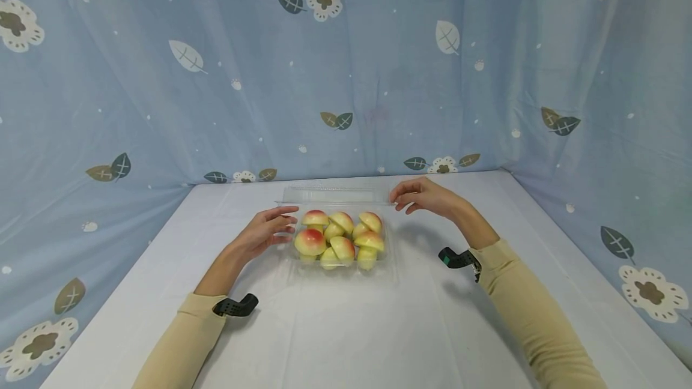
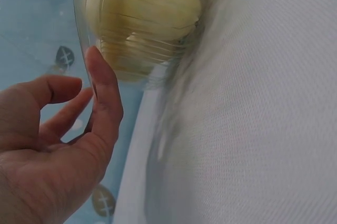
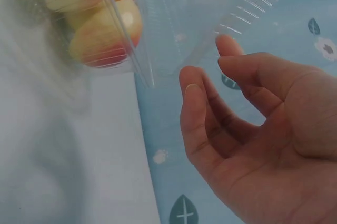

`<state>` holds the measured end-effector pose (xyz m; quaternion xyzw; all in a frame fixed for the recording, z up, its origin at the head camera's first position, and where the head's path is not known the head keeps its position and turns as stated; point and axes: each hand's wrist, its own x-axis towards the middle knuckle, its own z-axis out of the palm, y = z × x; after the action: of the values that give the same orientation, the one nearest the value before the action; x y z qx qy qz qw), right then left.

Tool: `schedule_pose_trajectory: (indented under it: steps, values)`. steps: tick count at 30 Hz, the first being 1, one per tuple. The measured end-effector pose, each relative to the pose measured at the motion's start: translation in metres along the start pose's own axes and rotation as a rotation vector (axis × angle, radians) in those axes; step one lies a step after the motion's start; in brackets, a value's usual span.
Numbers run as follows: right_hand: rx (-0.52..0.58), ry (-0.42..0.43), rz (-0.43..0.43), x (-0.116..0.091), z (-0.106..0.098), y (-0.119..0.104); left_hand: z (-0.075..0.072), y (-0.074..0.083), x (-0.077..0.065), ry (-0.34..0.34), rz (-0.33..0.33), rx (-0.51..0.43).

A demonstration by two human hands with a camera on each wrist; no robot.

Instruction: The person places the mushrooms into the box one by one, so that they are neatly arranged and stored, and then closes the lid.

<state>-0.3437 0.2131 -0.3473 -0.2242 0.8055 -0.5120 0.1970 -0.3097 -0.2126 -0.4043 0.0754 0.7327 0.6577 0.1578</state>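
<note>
A clear plastic clamshell box (image 1: pixel 346 265) stands on the table, its hinged lid (image 1: pixel 337 195) raised at the far side. Inside lie several yellow mushroom-shaped pieces (image 1: pixel 310 241) with red-blushed caps. My left hand (image 1: pixel 262 232) is at the box's left side; in the left wrist view its fingertips (image 2: pixel 95 58) overlap the rim, fingers loosely bent. At the lid's right end is my right hand (image 1: pixel 424 196). The right wrist view shows its thumb and fingers (image 3: pixel 195 108) apart and relaxed, right by the lid's edge, with nothing between them.
A white cloth covers the table (image 1: pixel 378 335). Blue patterned fabric (image 1: pixel 373 77) hangs behind it and along both sides. A black camera mount (image 1: pixel 236 305) is on the left wrist, and another black mount (image 1: pixel 456 258) is on the right.
</note>
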Motion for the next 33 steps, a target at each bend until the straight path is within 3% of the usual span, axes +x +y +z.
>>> schedule_pose_trajectory:
  steps: [14,26,33]
  values:
    - [-0.068,-0.04,0.026,-0.009,0.008,0.004,-0.002,0.0,0.001,0.019,-0.028,-0.031]
    - [-0.069,-0.044,0.075,-0.009,0.013,0.013,-0.002,0.0,0.001,0.01,-0.032,0.038]
    - [-0.044,-0.086,0.09,-0.005,0.019,0.019,-0.003,0.0,0.001,-0.009,-0.014,0.056]
